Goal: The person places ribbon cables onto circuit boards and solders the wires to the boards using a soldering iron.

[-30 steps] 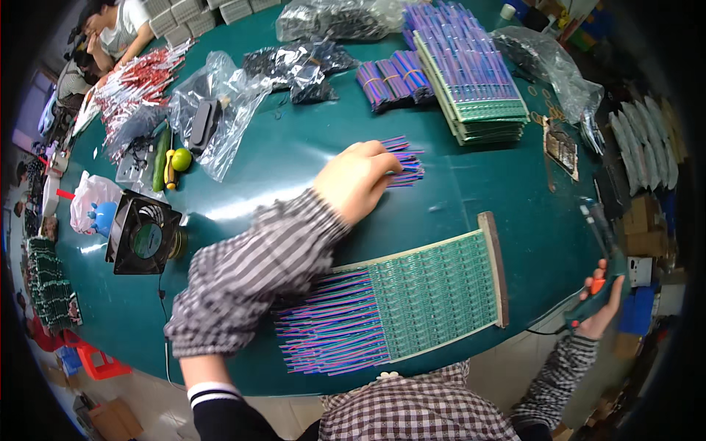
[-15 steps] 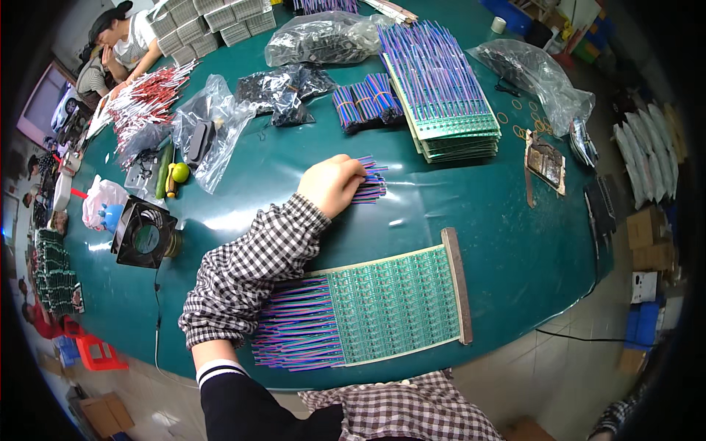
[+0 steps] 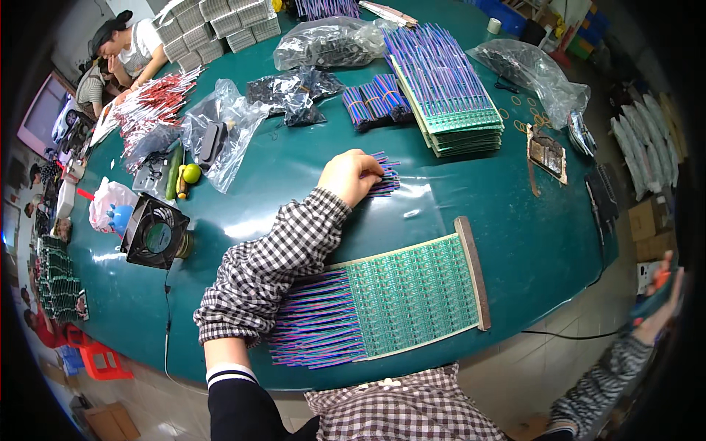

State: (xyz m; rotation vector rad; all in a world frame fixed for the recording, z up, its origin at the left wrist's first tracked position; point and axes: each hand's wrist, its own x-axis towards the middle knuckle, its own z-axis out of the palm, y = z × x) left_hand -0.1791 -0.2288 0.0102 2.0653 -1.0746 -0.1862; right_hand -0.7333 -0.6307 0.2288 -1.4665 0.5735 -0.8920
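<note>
My left hand (image 3: 350, 178) rests on the green table beyond the board panel, its fingers curled down over the left side of a small bunch of purple-blue wires (image 3: 387, 176). Part of the bunch is hidden beneath it. Out past the table's right side, my right hand (image 3: 662, 298) is raised and blurred, with an orange-red thing too smeared to name by its fingers. In front of me lies a green circuit board panel (image 3: 415, 294). Rows of purple-blue wires (image 3: 316, 320) extend from its left side, partly under my left sleeve. A brown strip (image 3: 473, 273) borders its right end.
A stack of wired panels (image 3: 463, 121) stands at the back right, beside banded wire bundles (image 3: 377, 101). Plastic bags (image 3: 331, 44), a black fan (image 3: 156, 234) and red-white wires (image 3: 151, 110) occupy the back and left. Another person (image 3: 132, 51) sits at far left.
My right hand and forearm have come into view at the right edge. My left hand stays on the wire bunch. The whole scene has shifted slightly to the right with the head camera.
</note>
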